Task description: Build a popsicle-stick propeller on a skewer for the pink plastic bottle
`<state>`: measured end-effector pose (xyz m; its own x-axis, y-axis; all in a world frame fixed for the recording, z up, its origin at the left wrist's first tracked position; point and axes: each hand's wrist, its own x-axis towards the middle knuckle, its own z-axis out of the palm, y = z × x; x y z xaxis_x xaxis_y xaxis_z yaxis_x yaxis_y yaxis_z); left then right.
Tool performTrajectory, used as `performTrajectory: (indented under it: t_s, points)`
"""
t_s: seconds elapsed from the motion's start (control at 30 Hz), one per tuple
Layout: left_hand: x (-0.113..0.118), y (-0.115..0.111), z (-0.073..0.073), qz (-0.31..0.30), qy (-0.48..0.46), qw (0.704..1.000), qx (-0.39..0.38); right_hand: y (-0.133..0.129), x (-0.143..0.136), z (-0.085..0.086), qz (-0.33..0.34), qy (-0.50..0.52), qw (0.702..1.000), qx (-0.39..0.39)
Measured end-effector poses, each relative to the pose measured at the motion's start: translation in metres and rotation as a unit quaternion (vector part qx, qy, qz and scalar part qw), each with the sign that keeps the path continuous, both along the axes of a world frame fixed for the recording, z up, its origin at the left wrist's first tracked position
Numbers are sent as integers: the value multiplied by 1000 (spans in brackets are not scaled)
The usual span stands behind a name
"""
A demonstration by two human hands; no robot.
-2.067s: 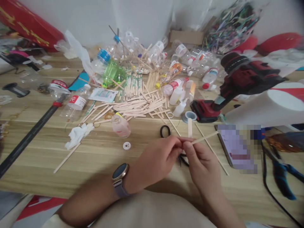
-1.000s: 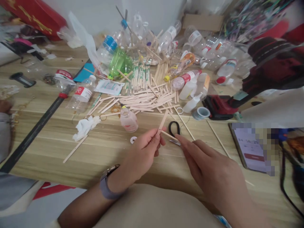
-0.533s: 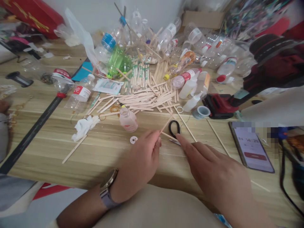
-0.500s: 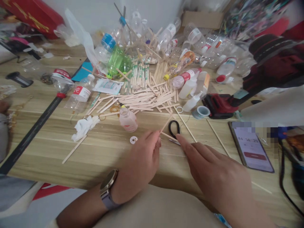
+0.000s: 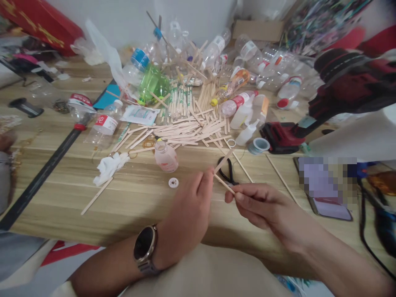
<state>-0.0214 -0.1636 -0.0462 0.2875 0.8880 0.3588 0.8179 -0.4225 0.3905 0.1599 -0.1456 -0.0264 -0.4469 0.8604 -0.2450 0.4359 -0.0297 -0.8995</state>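
Observation:
My left hand, with a watch on the wrist, is closed with its thumb and fingertips around a flat wooden craft stick that points up and right. My right hand pinches a second wooden stick, whose far end meets the first at my left fingertips. Whether the two are joined there I cannot tell. Just behind them lie black-handled scissors, partly covered by the sticks and my right hand. An open pinkish bottle stands beyond my left hand, near a small round white cap.
A heap of craft sticks spreads across the table's middle, with many plastic bottles behind. To the right are a red-and-black power tool and a phone. Crumpled tissue and a long black bar lie left.
My right hand has turned over, its fingers now pinching the stick from the side with the thumb showing. Both sticks have shifted slightly right, and the camera view has moved a little.

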Motion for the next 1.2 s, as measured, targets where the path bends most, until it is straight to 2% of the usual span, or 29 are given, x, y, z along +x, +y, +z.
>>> performTrajectory:
  t_s: [0.03,0.07,0.1,0.17,0.2,0.23,0.27,0.3,0.33,0.4,0.43,0.47,0.5,0.53,0.57,0.6,0.63,0.73,0.8,0.9,1.0,1.07,1.1,1.2]
  points:
    - [0,0,0,-1,0,1000,-2,0,1,-1,-3,-31,998,64]
    - [1,0,-1,0,-3,1000,-8,-1,3,-3,-10,-82,983,164]
    - [1,0,-2,2,-7,1000,-19,-2,4,-6,-16,-146,948,283]
    - [1,-1,-4,4,-22,998,-57,-5,7,-10,-6,-259,834,487]
    - [1,-1,-5,8,-29,997,-78,-5,7,-12,5,-296,783,547]
    - [1,-2,-6,15,-35,995,-95,-6,6,-13,15,-319,755,573]
    - [0,-2,-6,22,-38,993,-106,-5,5,-13,17,-320,756,571]
    - [0,-2,-7,28,-39,993,-111,-5,3,-12,12,-298,787,539]
    - [-1,-2,-7,31,-41,993,-106,-3,2,-11,2,-259,840,476]
    - [-2,-2,-8,21,-46,995,-83,0,-1,-8,-15,-140,954,266]
    - [-2,-3,-7,10,-51,996,-72,2,-1,-5,-16,-72,988,136]
    - [-3,-3,-7,-3,-56,997,-61,4,0,-4,-11,-10,1000,8]
    - [-3,-4,-7,-14,-61,997,-54,6,2,-2,0,43,994,-102]
    - [-4,-4,-6,-24,-65,996,-51,8,3,-1,11,83,980,-182]
    - [-4,-4,-5,-31,-68,996,-52,9,6,0,18,109,968,-226]
    - [-4,-4,-4,-37,-73,995,-58,9,8,0,18,115,966,-231]
    - [-4,-4,-2,-43,-83,993,-71,9,9,1,12,102,975,-199]
    - [-6,-1,7,-61,-183,971,-139,6,12,1,-20,20,999,-34]
    - [-8,2,14,-62,-289,932,-211,4,12,1,-18,1,1000,9]
    - [-14,6,23,-41,-418,847,-325,2,12,-2,4,4,1000,29]
    - [-21,9,26,12,-511,787,-345,1,12,-6,-7,-48,993,106]
    - [-24,9,28,32,-523,779,-345,-1,11,-6,-24,-80,982,169]
    - [-25,9,29,31,-509,785,-351,-2,10,-4,-26,-88,974,206]
    - [-23,7,30,27,-419,842,-339,-10,7,2,-12,-120,934,336]
